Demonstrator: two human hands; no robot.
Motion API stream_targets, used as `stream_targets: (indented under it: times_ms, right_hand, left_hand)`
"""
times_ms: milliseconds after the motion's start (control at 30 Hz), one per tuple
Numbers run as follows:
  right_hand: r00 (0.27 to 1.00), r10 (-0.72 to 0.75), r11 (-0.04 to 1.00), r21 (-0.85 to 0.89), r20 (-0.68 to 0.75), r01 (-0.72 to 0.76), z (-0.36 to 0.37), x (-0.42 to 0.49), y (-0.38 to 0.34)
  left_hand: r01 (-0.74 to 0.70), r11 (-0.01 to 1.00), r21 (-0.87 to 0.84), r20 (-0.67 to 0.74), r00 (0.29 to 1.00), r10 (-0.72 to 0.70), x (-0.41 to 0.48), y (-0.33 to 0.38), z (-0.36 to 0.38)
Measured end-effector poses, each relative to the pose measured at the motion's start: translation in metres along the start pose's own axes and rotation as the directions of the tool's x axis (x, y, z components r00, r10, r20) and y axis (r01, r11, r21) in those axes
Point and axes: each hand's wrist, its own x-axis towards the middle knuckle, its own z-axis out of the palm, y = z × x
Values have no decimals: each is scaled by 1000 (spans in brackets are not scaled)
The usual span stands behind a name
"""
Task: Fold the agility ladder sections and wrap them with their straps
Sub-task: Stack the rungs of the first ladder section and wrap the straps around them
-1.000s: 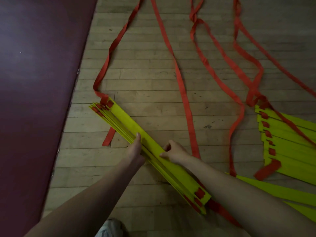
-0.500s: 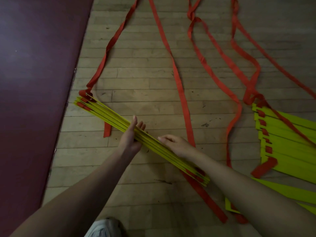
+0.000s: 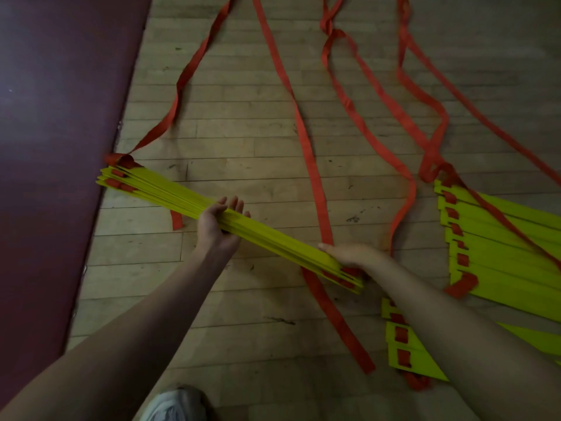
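L hand (image 3: 217, 227): palm up, cupped under mid-section of stacked yellow rung bundle (image 3: 170, 192), fingers loosely spread past far edge, not closed round it. Supporting from beneath. R hand (image 3: 349, 255): palm down, pressed flat on top of bundle near its R end, fingers extended along rungs; grip underneath not visible, so can't tell if thumb wraps. Hands well apart along bundle, both in contact w/ it.

Bundle: several flat yellow slats stacked face to face, running diag. from upper L to lower R. L end just over edge of dark maroon mat (image 3: 54, 147); R end near R wrist. Red strap tabs threaded thru slots at both ends. Whether bundle clears floor: can't tell.

Red strap (image 3: 306, 141): runs from R end of bundle away up frame; loose tail lies on floor below R end. Second strap (image 3: 185, 74) leaves L end of bundle, curves up frame. Short red end pokes out below bundle, L of L hand.

R side: second ladder section (image 3: 498, 238), yellow rungs fanned flat on floor, overlapping, not gathered; red straps (image 3: 425, 95) trailing from it in loose loops. More yellow rungs (image 3: 403, 341) lower R, partly under R forearm.

Wood plank floor (image 3: 243, 132) throughout. Shoe toe (image 3: 176, 402) at bottom edge.
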Motion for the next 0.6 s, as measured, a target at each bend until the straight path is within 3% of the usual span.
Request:
stream_targets:
  times_ms: [67,200,267,333,400,467,533,600]
  right_hand:
    - [994,-4,998,68,108,-4,-3,-2,3]
    - [973,-70,929,369,219,-16,-12,-22,5]
    - [993,-113,843,532,29,81,-14,-16,4]
    - [984,-105,646,742,-147,180,-17,-12,-2]
    - [975,-99,424,879,-197,221,-23,-11,-10]
    - [969,-134,278,930,-209,240,-29,-19,-23]
    - [952,-218,205,944,-213,259,-34,-28,-37]
    - [926,-294,253,915,-237,314,-36,-32,-48]
  left_hand:
    - [-11,1000,-5,7,1000,11,-1,3,2]
    - [-3,1000,-26,19,1000,3,-1,6,3]
    - [28,1000,-13,12,1000,-28,0,5,1]
    - [65,998,13,18,998,-66,-1,0,-3]
    - [96,993,62,10,995,-96,-3,-7,-7]
    - [104,988,116,-26,995,-101,-6,-16,-11]
    - [109,977,186,-47,994,-102,-9,-26,-15]
    - [117,965,233,-28,993,-113,-14,-36,-18]
